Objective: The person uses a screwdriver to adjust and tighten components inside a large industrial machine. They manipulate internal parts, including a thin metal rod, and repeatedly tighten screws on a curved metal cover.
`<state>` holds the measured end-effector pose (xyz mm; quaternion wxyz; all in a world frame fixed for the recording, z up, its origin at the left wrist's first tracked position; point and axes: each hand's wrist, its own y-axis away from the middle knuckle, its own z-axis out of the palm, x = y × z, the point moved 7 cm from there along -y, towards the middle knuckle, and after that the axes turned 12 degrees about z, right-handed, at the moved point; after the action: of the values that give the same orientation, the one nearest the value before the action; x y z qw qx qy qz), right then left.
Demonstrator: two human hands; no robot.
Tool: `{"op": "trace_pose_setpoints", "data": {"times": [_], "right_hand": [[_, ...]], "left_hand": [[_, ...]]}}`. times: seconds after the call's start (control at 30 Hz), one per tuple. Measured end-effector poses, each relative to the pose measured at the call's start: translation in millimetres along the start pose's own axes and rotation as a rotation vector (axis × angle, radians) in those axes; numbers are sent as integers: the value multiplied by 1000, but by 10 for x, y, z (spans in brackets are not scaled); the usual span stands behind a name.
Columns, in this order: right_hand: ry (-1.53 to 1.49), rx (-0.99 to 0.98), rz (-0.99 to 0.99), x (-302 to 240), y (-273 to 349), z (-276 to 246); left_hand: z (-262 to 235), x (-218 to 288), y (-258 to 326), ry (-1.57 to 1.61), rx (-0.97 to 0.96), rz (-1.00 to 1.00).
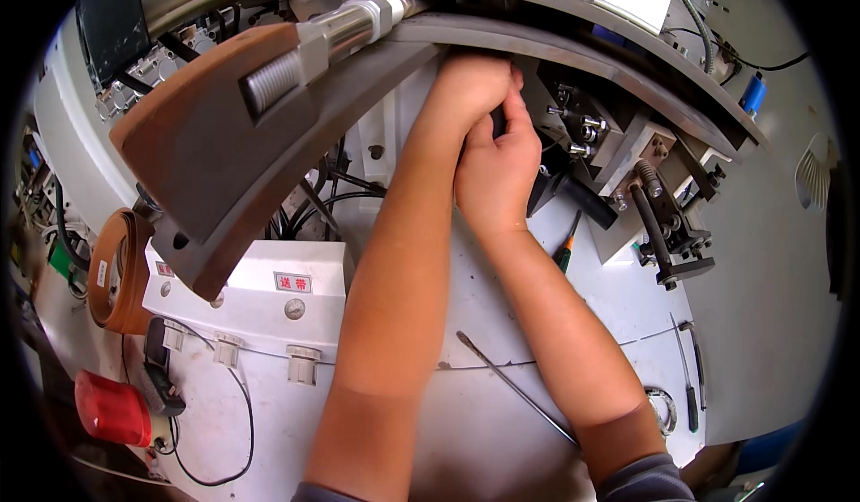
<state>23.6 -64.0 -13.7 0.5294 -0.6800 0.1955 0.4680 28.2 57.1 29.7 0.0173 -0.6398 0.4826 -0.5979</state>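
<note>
Both my hands are close together under the curved dark metal plate [537, 38] of a machine. My left hand [473, 81] is uppermost, bent at the wrist, its fingers curled and mostly hidden by the plate's edge. Just below and to the right, my right hand [498, 175] is closed, with its thumb and index finger pointing up against the left hand. A bit of something dark shows between the hands, too little to name. To the right of them sits a metal bracket assembly [649, 166] with bolts and a spring.
A thick bracket [215, 135] with a threaded rod juts out at left. White pressure regulators [303, 364] hang below a white panel [260, 274]. A red lamp [112, 408], brown strap roll [121, 274], metal rod [515, 386], green-orange handle [564, 256] and black-handled screwdriver [692, 403] lie around.
</note>
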Motion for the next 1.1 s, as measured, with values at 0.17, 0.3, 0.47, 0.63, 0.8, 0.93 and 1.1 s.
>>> {"op": "trace_pose_setpoints", "data": {"times": [0.17,0.3,0.47,0.63,0.8,0.93,1.1], "right_hand": [[-68,15,-38,61,106,46],[-264,-40,60,146,-6,56],[-482,-148,395,277,-52,43],[-575,-133,351,393,-226,-17],[-763,-104,310,397,-264,-8],[-812,-114,320,323,-232,45],[-618,-89,276,291,-243,37]], "left_hand": [[-87,221,164,-117,-20,-32],[-12,198,98,133,55,16],[40,113,69,272,62,80],[218,85,32,253,44,3],[272,142,17,48,-48,-8],[230,66,-22,-172,-52,166],[203,47,-31,125,40,32]]}}
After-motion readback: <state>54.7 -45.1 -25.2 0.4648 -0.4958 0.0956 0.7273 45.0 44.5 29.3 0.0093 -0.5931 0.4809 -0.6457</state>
